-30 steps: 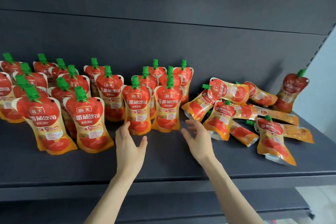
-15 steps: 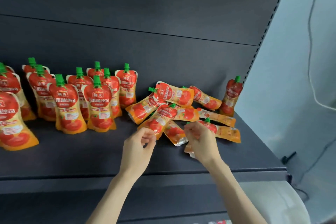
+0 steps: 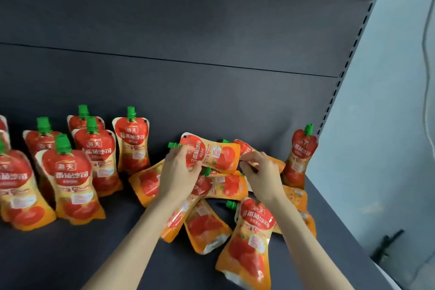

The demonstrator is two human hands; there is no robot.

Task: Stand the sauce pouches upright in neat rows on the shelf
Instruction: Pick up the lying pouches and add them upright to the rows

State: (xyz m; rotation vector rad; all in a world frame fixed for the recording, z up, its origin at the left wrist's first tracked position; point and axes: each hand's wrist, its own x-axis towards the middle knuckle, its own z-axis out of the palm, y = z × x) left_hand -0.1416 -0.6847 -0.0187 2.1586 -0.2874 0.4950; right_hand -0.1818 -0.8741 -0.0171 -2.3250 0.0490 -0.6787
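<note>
Our left hand (image 3: 179, 172) grips the top pouch (image 3: 213, 155). Our right hand (image 3: 261, 172) curls beside it; we cannot tell its hold. A quick tug may topple the pile (image 3: 207, 226).

Upright pouches (image 3: 70, 179) in the left group: at least seven, leftmost cut off by the frame edge. One more, a leaning pouch (image 3: 303, 153), at far right. Toppled pouches (image 3: 249, 242) in the heap: about nine, some half hidden. Two hands: left hand (image 3: 179, 172), right hand (image 3: 261, 176). One shelf (image 3: 70, 254)
</note>
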